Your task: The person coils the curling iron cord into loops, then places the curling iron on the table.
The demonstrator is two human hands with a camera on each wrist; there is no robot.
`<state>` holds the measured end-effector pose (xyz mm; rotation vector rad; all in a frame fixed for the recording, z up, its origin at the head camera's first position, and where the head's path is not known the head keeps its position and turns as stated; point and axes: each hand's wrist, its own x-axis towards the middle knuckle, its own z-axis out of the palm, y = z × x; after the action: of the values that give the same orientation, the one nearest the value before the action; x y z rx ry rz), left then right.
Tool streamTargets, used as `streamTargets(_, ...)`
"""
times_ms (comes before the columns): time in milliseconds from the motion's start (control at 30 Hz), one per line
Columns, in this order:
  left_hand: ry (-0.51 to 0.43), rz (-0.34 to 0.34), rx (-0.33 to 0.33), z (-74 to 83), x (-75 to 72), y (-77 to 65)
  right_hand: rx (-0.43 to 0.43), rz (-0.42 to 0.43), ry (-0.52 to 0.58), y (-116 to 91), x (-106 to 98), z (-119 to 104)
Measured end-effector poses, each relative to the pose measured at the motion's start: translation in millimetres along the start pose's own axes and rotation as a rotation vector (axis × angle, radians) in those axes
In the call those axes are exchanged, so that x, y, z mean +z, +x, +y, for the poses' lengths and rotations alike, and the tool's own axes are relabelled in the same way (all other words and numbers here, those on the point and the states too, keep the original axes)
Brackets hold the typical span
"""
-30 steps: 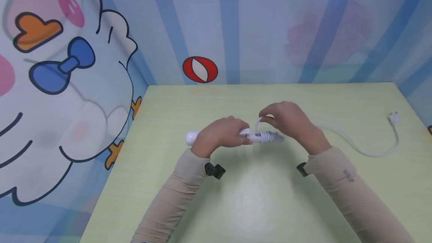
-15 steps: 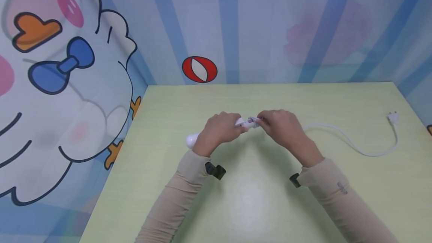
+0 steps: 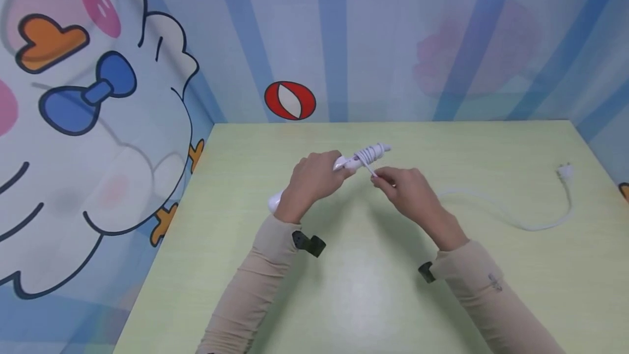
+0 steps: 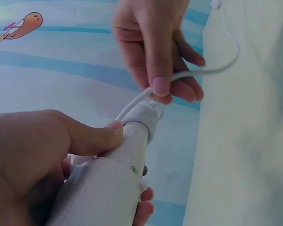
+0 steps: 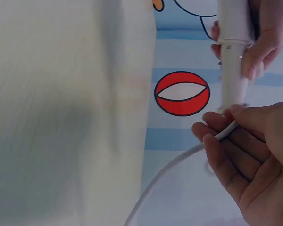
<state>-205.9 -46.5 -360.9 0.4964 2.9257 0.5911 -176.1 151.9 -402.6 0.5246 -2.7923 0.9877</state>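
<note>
My left hand (image 3: pixel 314 182) grips a white curling iron (image 3: pixel 350 163), tilted with its far end raised up and to the right. Its rounded end pokes out left of the wrist. Several turns of white cord (image 3: pixel 369 154) are wound around the narrow end. Between thumb and fingers, my right hand (image 3: pixel 410 193) pinches the cord just below these turns. In the left wrist view, the left thumb (image 4: pixel 96 139) lies along the handle, close to the coils. The right wrist view shows the cord (image 5: pixel 167 167) running out of the pinching fingers and trailing down.
From the right hand, the loose cord (image 3: pixel 545 228) curves across the pale green table (image 3: pixel 354 294) to a two-pin plug (image 3: pixel 565 171) at the right. A wall (image 3: pixel 383 42) with blue stripes and cartoon prints stands behind the table and at its left.
The curling iron's wound end has tilted up and away, lifted by the left hand. The right hand has carried the cord around that end, from above it to below, near side.
</note>
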Motion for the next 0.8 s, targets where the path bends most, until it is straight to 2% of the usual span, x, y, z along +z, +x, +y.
streamTargets(200,-0.067,-0.007,0.039,-1.0,-7.0,-1.5,-0.025,0.063,0.084,0.7,9.8,12.1)
streamTargets(333,-0.105,-0.036,0.066,-0.7,-10.9,-3.2,-0.028,0.092,0.125,3.1,14.3,20.2)
streamTargets(633,-0.258,-0.117,0.109,-0.2,-19.1,-6.1,-0.035,0.121,0.281,6.1,18.4,33.8)
streamTargets(800,-0.305,-0.136,0.172,-2.5,-19.5,-7.7,-0.068,0.124,0.311,5.9,15.5,37.5)
